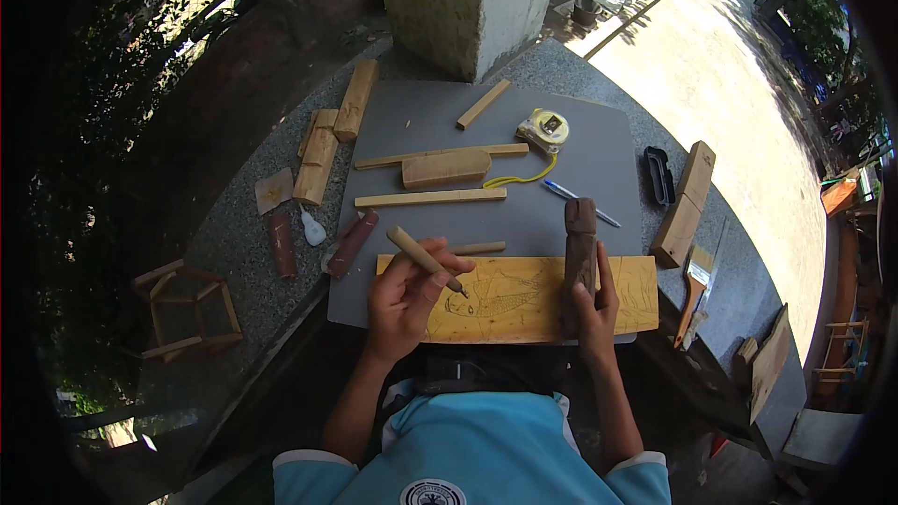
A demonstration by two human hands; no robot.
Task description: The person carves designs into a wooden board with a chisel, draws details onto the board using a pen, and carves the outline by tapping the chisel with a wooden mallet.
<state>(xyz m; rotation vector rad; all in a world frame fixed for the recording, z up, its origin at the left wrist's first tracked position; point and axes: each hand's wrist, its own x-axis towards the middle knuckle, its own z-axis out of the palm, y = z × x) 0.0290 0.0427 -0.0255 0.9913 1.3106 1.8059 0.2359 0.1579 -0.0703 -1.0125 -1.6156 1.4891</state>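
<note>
My left hand [400,307] is closed round a carving tool [410,245] with a thick light-brown wooden handle. Its short metal tip points down to the right at a yellow wooden board [629,304]. Dark outlines of a scaly, fish-like shape run across the board's middle, and more lines mark its right end. My right hand [597,310] grips a dark brown wooden block [580,234], long and notched near its far end, over the board's right half. What lies under the block is hidden. Just beyond the board, a thin wooden strip [477,248] shows partly behind my left hand.
On the grey panel [402,112] lie wooden strips [430,197], a rounded wood block [446,168], a tape measure [544,131] and a pen [582,203]. Sandpaper rolls [282,245] lie left; a paintbrush [694,285] and long block [684,206] lie right. A concrete pillar [430,9] stands behind.
</note>
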